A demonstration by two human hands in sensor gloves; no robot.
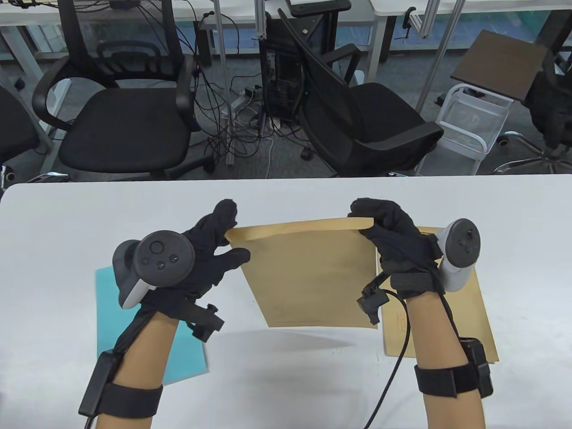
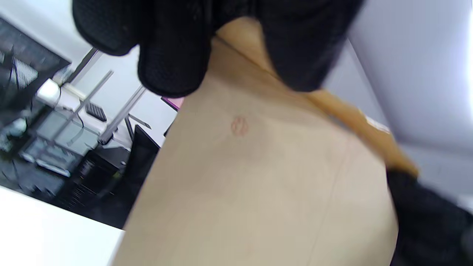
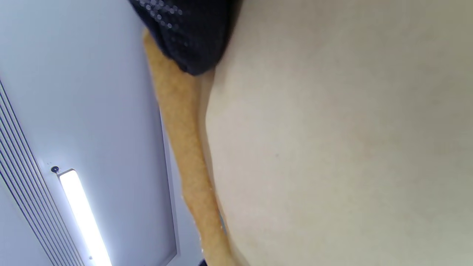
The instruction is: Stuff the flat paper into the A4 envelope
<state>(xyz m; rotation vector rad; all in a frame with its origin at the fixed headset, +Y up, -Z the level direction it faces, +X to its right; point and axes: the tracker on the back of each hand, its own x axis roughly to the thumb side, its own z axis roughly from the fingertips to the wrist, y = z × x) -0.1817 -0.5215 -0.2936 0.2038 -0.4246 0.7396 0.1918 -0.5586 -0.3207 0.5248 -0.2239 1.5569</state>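
Note:
A brown A4 envelope (image 1: 308,277) hangs in the air above the white table (image 1: 286,196), its top edge held level. My left hand (image 1: 223,232) pinches its top left corner. My right hand (image 1: 380,223) pinches its top right corner. The envelope fills the left wrist view (image 2: 258,177) and the right wrist view (image 3: 332,147), with black glove fingers (image 2: 173,48) at its top edge. A light blue sheet of paper (image 1: 107,290) lies flat on the table under my left forearm.
A second brown envelope (image 1: 473,304) lies flat on the table under my right wrist. Black office chairs (image 1: 125,120) and a white cart (image 1: 469,120) stand beyond the table's far edge.

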